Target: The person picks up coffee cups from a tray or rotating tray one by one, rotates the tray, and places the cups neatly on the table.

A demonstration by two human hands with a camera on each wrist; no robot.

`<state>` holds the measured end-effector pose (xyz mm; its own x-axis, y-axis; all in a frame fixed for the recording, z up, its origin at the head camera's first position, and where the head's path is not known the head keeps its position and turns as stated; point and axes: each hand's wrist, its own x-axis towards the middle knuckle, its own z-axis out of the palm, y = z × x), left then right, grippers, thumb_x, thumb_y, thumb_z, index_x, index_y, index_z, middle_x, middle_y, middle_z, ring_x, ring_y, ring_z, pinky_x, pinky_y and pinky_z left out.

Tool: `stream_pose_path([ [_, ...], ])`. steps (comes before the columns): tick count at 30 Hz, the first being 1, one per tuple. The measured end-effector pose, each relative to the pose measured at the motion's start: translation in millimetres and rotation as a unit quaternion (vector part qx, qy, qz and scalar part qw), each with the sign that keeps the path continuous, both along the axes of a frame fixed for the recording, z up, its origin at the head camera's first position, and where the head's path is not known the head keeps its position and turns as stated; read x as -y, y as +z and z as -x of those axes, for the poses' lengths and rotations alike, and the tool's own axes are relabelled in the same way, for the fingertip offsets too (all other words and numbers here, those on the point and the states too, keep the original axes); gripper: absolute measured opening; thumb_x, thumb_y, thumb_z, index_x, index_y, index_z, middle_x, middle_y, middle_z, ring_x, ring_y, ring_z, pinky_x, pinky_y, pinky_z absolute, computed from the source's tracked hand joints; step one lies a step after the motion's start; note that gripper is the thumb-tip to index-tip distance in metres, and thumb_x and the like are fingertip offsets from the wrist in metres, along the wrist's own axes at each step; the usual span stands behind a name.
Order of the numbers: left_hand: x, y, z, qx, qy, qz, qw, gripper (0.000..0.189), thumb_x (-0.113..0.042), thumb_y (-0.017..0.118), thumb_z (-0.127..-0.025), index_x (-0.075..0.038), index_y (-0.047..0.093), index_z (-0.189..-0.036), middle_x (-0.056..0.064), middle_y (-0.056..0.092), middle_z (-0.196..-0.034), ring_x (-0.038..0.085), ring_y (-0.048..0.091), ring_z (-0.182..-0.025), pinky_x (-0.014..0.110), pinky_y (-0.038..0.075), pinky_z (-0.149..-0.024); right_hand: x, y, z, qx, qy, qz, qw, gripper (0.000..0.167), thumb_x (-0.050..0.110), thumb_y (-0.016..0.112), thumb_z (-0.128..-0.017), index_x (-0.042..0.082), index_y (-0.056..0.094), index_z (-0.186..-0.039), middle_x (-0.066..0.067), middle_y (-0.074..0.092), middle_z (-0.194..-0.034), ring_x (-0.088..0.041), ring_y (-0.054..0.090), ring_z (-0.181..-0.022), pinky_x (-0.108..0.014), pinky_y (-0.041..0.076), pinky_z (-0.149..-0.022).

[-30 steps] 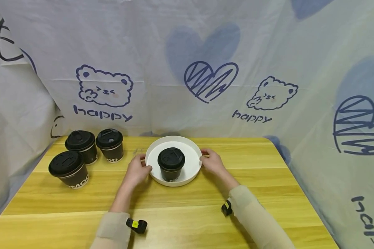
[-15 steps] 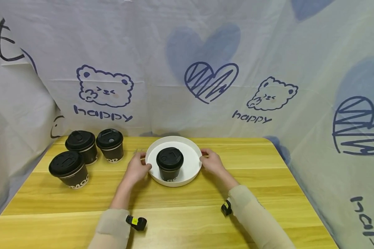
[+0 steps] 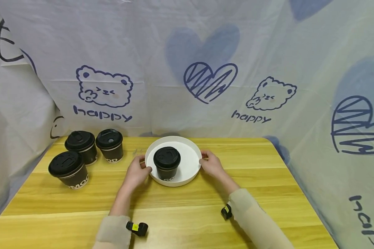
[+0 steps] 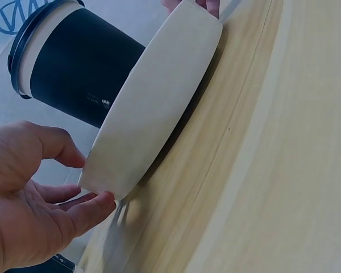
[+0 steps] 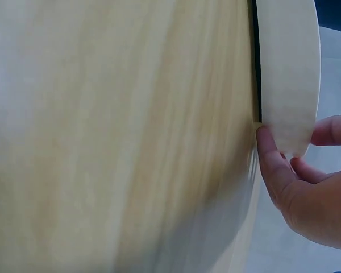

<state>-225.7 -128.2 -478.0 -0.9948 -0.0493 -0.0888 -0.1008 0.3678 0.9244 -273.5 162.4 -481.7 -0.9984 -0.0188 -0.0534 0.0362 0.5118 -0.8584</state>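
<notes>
Both hands grip a round white tray [image 3: 190,166] with a low wall, one at each side. My left hand [image 3: 138,171] pinches its left edge; in the left wrist view the thumb is at the rim and the fingers [image 4: 96,210] reach the underside. The right hand [image 3: 212,164] pinches the opposite edge, with fingertips [image 5: 265,139] at the tray's base in the right wrist view. A dark strip shows between tray and table there. One black paper cup [image 3: 167,164] with a black lid stands upright inside, left of the tray's middle.
Several more things are around: a large lidded black cup [image 3: 69,169] and two others, one behind it [image 3: 82,147] and a smaller cup [image 3: 110,145], stand at the table's left. The wooden table [image 3: 174,221] ends at a printed cloth [image 3: 162,103] hanging behind and beside it.
The cup on the tray has shifted left across the tray's floor, its lid leaning slightly with it. Both hands keep their hold, and the tray stays almost in place.
</notes>
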Motion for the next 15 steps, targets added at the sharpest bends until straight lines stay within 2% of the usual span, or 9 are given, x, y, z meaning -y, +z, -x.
stream_pose_path([
  [7,-0.8,0.0,-0.2,0.005,0.008,-0.006,0.9999,0.061,0.002,0.058,-0.094,0.013,0.036,-0.15,0.035,0.046,-0.149,0.045,0.051,-0.137,0.048,0.052,-0.106,0.4,-0.5,-1.8,-0.003,0.004,0.004,1.0,0.045,0.005,0.054,-0.096,-0.007,0.056,-0.139,-0.022,0.063,-0.129,-0.022,0.063,-0.094,-0.022,0.052,-0.072],
  [15,0.8,-0.6,4.0,0.0,0.002,0.013,0.9999,0.06,0.001,0.057,-0.094,0.014,0.037,-0.149,0.035,0.046,-0.149,0.045,0.052,-0.136,0.049,0.051,-0.107,-2.1,1.8,5.2,0.004,-0.006,0.01,0.9999,0.048,0.006,0.052,-0.098,-0.005,0.053,-0.144,-0.019,0.061,-0.133,-0.022,0.062,-0.092,-0.021,0.047,-0.06],
])
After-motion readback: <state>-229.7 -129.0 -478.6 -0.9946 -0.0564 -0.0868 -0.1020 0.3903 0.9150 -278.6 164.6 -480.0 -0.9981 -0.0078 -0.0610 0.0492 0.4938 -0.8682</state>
